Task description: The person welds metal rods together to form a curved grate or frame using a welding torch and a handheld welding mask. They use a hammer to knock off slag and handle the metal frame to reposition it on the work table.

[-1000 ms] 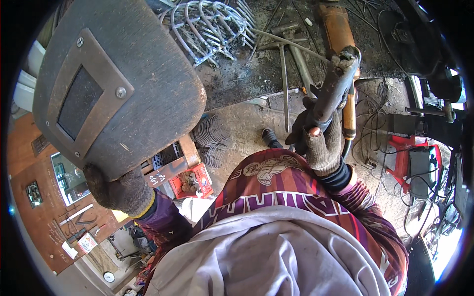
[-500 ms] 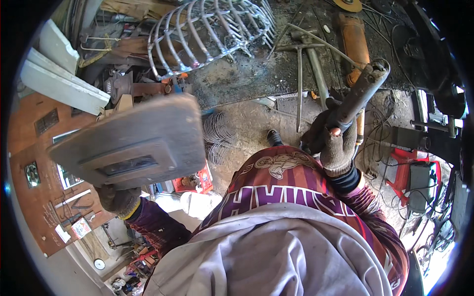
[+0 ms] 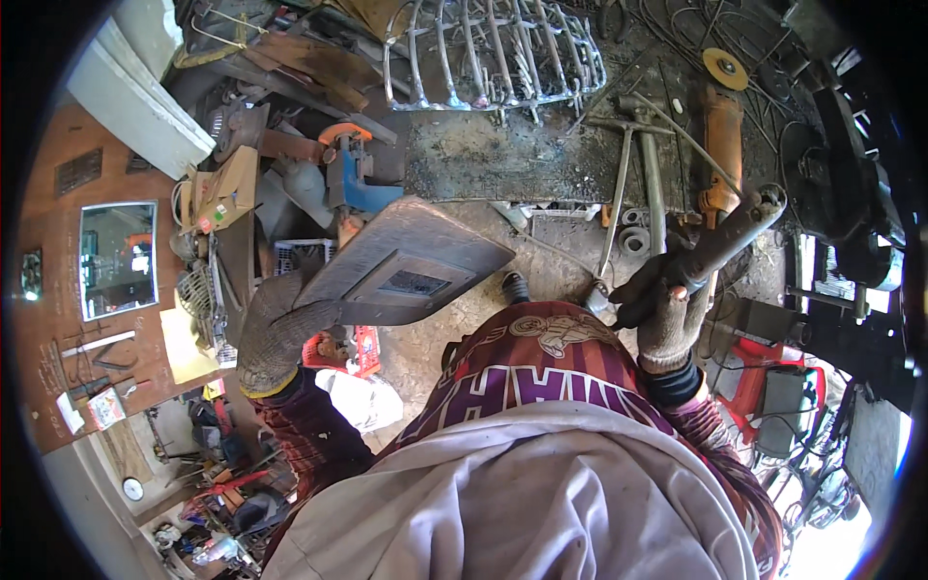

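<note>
My left hand [image 3: 280, 338], in a knitted work glove, is closed on the lower left edge of a dark hand-held welding shield [image 3: 406, 275]. The shield is tilted, its small dark window facing up. At the right, my right hand [image 3: 667, 314], also gloved, wraps round a grey tubular electrode holder [image 3: 730, 242] that points up and right; a bare fingertip shows through the glove. A thin welding rod [image 3: 691, 140] appears to run from the holder's tip over the workbench [image 3: 483, 159]. On the bench's far side lies a curved, rib-like steel frame [image 3: 493, 58].
Hammers [image 3: 646, 145] and an orange angle grinder [image 3: 720, 135] lie on the bench, near a yellow disc [image 3: 725, 68]. A blue-and-orange clamp [image 3: 353, 174] stands at its left end. Cables and a red stool [image 3: 744, 387] are at the right; a mirror [image 3: 118, 259] hangs left.
The shield has swung right and toward my body, and my left hand shows more fully. My view has shifted, so the bench sits lower and further right. Both grips stay.
</note>
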`<action>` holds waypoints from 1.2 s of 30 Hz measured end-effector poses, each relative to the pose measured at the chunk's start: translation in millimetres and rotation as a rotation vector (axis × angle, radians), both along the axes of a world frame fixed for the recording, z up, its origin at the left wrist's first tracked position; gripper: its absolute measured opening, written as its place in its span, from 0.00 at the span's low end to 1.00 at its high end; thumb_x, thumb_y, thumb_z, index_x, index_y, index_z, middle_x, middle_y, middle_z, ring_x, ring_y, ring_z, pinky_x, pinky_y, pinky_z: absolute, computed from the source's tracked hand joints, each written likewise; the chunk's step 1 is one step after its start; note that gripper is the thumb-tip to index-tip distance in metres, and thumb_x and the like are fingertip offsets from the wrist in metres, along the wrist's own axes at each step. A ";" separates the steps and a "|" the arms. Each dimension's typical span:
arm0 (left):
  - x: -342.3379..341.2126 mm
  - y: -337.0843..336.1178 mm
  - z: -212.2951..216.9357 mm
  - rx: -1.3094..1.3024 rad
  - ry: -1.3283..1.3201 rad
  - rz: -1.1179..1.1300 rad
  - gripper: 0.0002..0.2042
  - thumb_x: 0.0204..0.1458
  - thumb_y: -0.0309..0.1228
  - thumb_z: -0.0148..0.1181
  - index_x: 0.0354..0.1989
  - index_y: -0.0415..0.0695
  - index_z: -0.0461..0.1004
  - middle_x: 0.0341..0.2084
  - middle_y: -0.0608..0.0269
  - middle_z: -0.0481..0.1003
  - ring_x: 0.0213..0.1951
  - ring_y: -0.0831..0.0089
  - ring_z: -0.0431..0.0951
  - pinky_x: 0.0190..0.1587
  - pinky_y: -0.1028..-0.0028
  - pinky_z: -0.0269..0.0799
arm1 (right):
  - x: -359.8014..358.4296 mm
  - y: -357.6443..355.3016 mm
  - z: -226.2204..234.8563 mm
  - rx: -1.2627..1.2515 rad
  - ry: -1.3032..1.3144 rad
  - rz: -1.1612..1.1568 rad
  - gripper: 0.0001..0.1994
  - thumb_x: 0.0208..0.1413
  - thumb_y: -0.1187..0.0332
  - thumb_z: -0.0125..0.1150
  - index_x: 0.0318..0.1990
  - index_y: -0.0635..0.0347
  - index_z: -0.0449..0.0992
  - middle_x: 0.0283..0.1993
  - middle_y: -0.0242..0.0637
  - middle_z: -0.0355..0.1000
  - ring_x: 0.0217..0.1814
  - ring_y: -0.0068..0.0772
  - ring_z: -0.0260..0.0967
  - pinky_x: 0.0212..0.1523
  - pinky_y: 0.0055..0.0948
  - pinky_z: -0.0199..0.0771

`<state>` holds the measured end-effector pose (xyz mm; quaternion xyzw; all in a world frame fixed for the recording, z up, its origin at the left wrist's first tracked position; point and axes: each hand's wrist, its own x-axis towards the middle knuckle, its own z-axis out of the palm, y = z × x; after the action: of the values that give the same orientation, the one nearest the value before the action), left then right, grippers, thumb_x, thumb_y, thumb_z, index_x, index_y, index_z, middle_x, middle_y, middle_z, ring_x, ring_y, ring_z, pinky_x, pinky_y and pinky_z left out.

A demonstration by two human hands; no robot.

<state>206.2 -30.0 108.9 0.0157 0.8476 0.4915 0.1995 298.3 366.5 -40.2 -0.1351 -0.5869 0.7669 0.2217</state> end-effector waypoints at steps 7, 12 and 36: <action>-15.0 8.6 -11.3 0.087 -0.111 -0.005 0.14 0.47 0.25 0.64 0.42 0.32 0.76 0.31 0.56 0.79 0.31 0.68 0.79 0.33 0.71 0.74 | 9.8 -13.9 4.9 0.051 -0.050 0.003 0.38 0.52 0.37 0.63 0.51 0.66 0.63 0.21 0.36 0.68 0.16 0.28 0.69 0.18 0.26 0.72; -35.8 -25.5 -30.7 0.218 -0.127 -0.060 0.16 0.49 0.27 0.63 0.45 0.31 0.74 0.32 0.51 0.79 0.30 0.63 0.80 0.34 0.67 0.75 | 11.9 -35.6 16.0 0.056 -0.070 -0.050 0.41 0.51 0.39 0.66 0.56 0.68 0.61 0.26 0.35 0.70 0.19 0.24 0.68 0.20 0.23 0.69; -110.0 -81.6 -95.3 1.359 -0.140 -0.239 0.22 0.57 0.32 0.54 0.60 0.36 0.66 0.49 0.46 0.75 0.45 0.55 0.81 0.41 0.57 0.81 | 28.9 -80.7 40.9 0.389 -0.041 -0.068 0.31 0.58 0.55 0.65 0.56 0.71 0.59 0.32 0.34 0.73 0.32 0.24 0.71 0.36 0.24 0.71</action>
<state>96.2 -111.6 13.7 0.1987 0.3295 0.8878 0.2526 327.2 285.8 0.7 -0.1251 -0.7234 0.6283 0.2574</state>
